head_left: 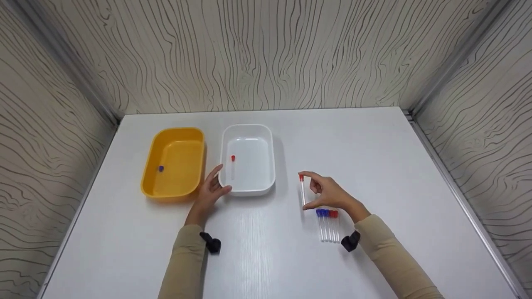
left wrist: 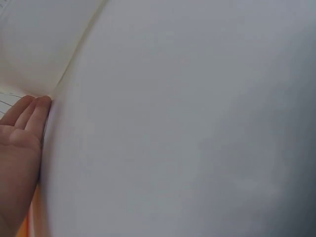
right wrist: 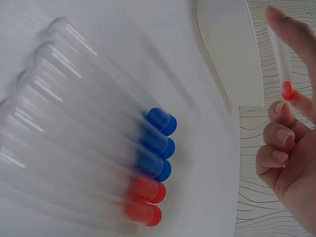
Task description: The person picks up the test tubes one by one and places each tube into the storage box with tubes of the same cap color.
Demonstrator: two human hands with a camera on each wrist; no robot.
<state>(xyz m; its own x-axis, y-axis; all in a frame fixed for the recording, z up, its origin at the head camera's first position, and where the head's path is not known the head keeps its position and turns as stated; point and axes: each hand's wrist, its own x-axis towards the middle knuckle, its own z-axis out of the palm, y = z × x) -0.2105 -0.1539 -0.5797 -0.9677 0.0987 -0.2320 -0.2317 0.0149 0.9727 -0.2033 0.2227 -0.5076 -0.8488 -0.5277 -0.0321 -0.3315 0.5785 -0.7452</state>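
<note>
My right hand (head_left: 331, 193) pinches a clear test tube (right wrist: 281, 61) lengthwise, the thumb at its bottom and a finger at its red cap (head_left: 301, 178). The tube is above the table, to the right of the white tray (head_left: 254, 166). Inside that tray, near its left wall, lies another red-capped tube (head_left: 233, 159). The left hand (head_left: 209, 194) rests against the tray's near left corner, its fingers (left wrist: 35, 116) extended along the outer wall. Below the right hand, several tubes with blue and red caps (right wrist: 148, 190) lie side by side on the table.
A yellow tray (head_left: 181, 166) stands left of the white one, holding a tube with a blue cap (head_left: 161, 169). The white table (head_left: 257, 257) runs to wood-patterned panels (head_left: 266, 58) at the back and sides.
</note>
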